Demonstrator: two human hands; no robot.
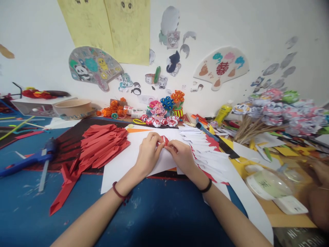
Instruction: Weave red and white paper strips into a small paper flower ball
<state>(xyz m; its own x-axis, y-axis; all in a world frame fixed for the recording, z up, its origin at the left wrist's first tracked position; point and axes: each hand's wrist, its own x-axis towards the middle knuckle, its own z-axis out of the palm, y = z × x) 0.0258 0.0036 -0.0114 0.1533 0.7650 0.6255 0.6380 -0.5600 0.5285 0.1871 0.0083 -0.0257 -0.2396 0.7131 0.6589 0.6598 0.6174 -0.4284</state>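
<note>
Between my two hands is a small red and white paper flower, partly hidden by the fingers. My left hand pinches its left side, with a dark red band on the wrist. On its right side, the fingertips of my right hand close on it; a black band circles that wrist. Both hands are above white paper sheets. To the left lies a pile of folded red paper strips. Folded white paper strips are spread to the right. Finished red and white flowers sit behind the hands.
A blue glue gun lies at the left. Paper flowers on sticks, a yellow bottle and a clear plastic container are at the right. A round bowl stands back left. Another person's arm shows at the right edge.
</note>
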